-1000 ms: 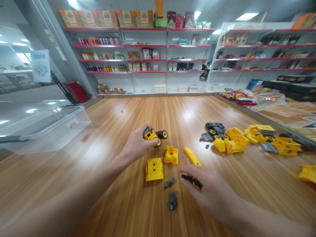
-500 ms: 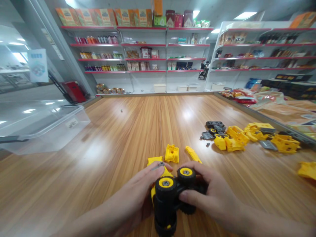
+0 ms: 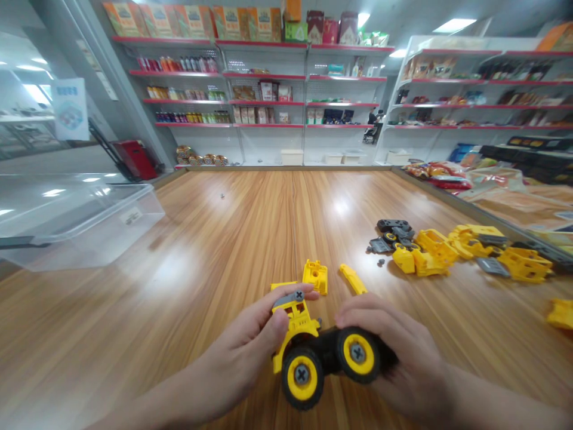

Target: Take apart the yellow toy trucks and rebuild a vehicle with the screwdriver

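Both of my hands hold a yellow toy truck (image 3: 313, 349) with black-and-yellow wheels just above the wooden table (image 3: 201, 280), close to me. My left hand (image 3: 250, 343) grips its yellow cab from the left, fingers closed round it. My right hand (image 3: 394, 352) wraps over the black rear end and wheels from the right. Just beyond the truck lie a yellow block part (image 3: 316, 276) and a yellow bar part (image 3: 353, 279).
A heap of yellow and grey toy parts (image 3: 447, 251) lies on the table at the right. A clear plastic bin (image 3: 76, 221) stands at the left. Another table with packets (image 3: 492, 179) is at the far right; store shelves (image 3: 268, 89) line the back.
My left hand carried the toy truck from farther out on the table toward me and my right hand took hold of it too. The truck has since been turned so its wheels face me.
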The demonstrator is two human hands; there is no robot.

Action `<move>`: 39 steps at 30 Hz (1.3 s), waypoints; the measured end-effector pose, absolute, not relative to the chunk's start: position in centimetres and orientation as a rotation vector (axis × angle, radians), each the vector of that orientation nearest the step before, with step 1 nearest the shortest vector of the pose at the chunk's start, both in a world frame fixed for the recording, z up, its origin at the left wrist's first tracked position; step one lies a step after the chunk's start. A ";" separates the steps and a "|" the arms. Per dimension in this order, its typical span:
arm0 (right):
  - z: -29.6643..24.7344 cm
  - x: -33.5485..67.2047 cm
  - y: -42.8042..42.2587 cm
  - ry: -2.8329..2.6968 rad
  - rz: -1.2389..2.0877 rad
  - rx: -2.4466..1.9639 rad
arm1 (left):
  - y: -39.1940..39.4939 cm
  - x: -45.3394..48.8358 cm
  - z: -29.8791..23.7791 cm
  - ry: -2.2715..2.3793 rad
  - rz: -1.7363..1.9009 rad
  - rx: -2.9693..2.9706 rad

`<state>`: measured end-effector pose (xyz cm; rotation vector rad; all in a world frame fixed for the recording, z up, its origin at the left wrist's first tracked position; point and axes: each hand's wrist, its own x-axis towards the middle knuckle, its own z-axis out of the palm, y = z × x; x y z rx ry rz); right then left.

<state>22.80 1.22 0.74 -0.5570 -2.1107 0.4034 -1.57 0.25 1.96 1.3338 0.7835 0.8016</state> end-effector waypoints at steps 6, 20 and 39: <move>1.0 22.8 0.9 -2.145 0.293 -0.515 | 0.0 -1.7 1.0 0.586 0.789 1.589; 0.5 22.6 1.2 -2.068 0.362 -0.754 | -0.1 -0.8 2.3 0.931 0.998 1.489; -1.1 22.1 1.5 -2.704 0.492 -0.954 | 0.8 -0.8 2.7 0.878 0.916 0.789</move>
